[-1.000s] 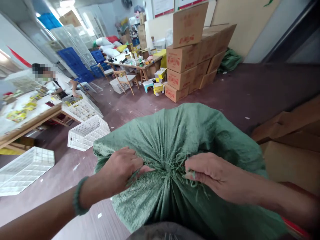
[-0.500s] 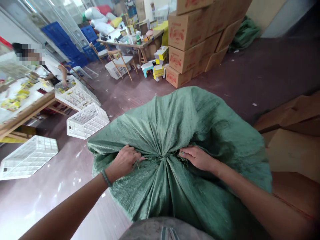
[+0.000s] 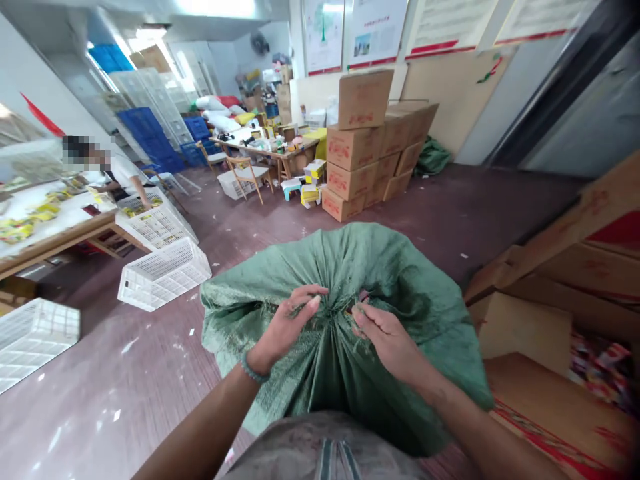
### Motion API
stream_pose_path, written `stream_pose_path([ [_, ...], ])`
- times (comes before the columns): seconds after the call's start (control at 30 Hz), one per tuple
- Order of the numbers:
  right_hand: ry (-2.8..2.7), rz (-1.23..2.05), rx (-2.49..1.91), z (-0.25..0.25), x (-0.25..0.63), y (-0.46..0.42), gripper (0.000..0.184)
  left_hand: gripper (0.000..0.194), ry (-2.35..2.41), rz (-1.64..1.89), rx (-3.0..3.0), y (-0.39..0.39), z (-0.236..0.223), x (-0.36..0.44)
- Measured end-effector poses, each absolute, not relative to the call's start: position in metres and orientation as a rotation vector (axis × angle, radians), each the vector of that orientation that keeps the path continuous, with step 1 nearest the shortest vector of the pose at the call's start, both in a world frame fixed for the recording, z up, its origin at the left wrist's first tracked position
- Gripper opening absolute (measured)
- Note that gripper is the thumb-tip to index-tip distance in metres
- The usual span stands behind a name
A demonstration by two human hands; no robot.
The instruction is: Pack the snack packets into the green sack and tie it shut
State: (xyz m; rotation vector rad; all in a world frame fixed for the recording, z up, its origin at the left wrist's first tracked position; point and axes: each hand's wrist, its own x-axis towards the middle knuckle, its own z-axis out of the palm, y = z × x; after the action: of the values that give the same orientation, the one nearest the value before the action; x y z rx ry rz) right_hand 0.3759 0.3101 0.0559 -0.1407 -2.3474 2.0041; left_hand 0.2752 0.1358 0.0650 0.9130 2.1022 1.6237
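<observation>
A large green woven sack [image 3: 300, 267] stands in front of me, its mouth gathered into tight pleats around a tied middle. My left hand [image 3: 290, 320] is just left of the gather, its fingers stretched and the thumb apart, holding nothing that I can see. To the right of the tie, my right hand [image 3: 385, 333] is closed in a pinch on frayed green strands at the sack's mouth. Between the strands near that hand a small reddish patch shows. Whether the left fingertips touch the cloth, I cannot tell.
Open cardboard boxes [image 3: 530, 327] crowd the right side. Stacked cartons [image 3: 350, 180] stand beyond the sack. White plastic crates [image 3: 165, 273] sit on the floor at left, where a person [image 3: 130, 173] reaches into one beside a long table [image 3: 65, 237]. Farther back is a cluttered table [image 3: 280, 153].
The view has tilted up, showing wall posters. My left hand has moved right to the gather and its fingers have opened. My right hand has come slightly closer to the tie.
</observation>
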Motion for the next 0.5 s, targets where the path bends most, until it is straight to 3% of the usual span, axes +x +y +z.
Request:
stream_pose_path([
  [0.07,-2.340,2.051,-0.126,0.060,0.376,0.307,0.050,0.044,1.863,1.786,0.726,0.146,0.064,0.278],
  [0.13,-2.493,1.899,-0.050,0.066,0.382,0.312,0.048,0.048,1.697,1.838,0.655,0.147,0.067,0.279],
  [0.27,-2.896,1.155,0.509,0.069,0.391,0.337,0.042,0.052,1.811,1.491,0.756,0.128,0.084,0.277],
  [0.33,-2.927,0.943,0.759,0.060,0.387,0.353,0.039,0.050,1.935,1.287,0.826,0.119,0.088,0.276],
  [0.5,-2.978,1.037,0.726,0.000,0.359,0.377,0.042,0.040,2.126,0.898,1.110,0.112,0.059,0.275],
])
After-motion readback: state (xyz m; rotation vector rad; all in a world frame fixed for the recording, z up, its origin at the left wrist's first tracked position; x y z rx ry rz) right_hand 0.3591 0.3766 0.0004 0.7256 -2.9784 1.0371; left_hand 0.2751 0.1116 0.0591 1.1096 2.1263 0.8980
